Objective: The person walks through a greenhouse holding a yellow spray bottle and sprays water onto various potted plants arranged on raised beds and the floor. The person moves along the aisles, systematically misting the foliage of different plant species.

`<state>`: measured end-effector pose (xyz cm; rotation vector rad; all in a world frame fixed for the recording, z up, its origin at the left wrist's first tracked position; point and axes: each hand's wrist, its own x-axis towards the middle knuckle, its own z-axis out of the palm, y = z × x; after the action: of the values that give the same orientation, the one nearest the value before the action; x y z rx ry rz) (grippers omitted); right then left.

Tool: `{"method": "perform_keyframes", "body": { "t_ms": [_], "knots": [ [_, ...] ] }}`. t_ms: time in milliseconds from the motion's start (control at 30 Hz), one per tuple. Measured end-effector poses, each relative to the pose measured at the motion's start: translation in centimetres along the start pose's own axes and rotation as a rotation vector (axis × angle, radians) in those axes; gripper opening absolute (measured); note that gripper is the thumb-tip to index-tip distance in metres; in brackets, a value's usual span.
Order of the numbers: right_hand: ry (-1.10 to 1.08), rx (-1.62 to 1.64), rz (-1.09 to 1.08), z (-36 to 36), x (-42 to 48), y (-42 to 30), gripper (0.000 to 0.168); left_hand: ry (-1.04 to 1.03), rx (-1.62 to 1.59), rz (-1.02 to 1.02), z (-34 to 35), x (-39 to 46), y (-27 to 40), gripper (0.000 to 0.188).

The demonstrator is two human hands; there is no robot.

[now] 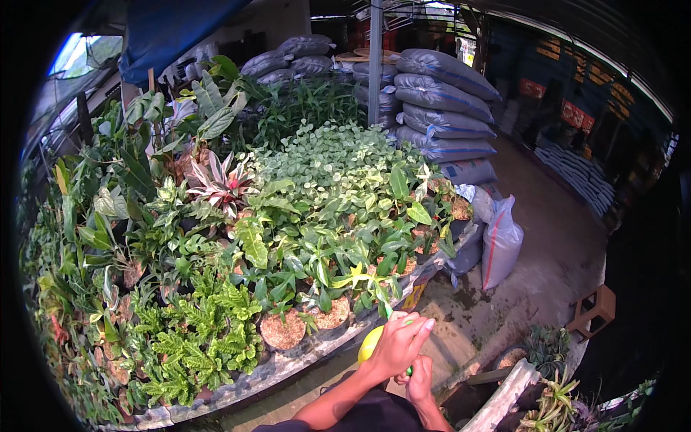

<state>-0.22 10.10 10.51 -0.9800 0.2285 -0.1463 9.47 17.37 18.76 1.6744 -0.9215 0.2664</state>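
Low in the picture my left hand [395,343] is closed over the top of a yellow pump sprayer [370,345]. Green parts of the sprayer show around its fingers, and the green nozzle [388,310] points towards the potted plants. Just below, my right hand [420,375] is curled around another green part; most of its grip is hidden behind the left hand. Leafy plants [324,264] stand right in front of the nozzle. Two pots with light brown growing medium, one a round pot [283,329], sit at the edge of the bench [302,356].
Stacked grey sacks [445,113] rise behind the plants, beside a metal post [374,65]. A white sack [502,243] leans at the bench's right end. A brown plastic stool [594,310] is on the concrete floor [556,248]. More plants [556,399] grow at lower right.
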Motion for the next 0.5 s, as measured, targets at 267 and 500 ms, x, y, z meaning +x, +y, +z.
{"method": "perform_keyframes", "body": {
  "t_ms": [267,500],
  "knots": [
    [-0.035,-0.149,0.083,-3.1,5.2,0.0,0.048,0.019,-0.281,-0.136,-1.2,9.1,1.6,0.038],
    [-0.075,-0.199,0.063,-4.1,10.4,-2.5,0.050,0.133,-0.154,0.002,-0.2,12.6,-0.5,0.033]
  ]
}}
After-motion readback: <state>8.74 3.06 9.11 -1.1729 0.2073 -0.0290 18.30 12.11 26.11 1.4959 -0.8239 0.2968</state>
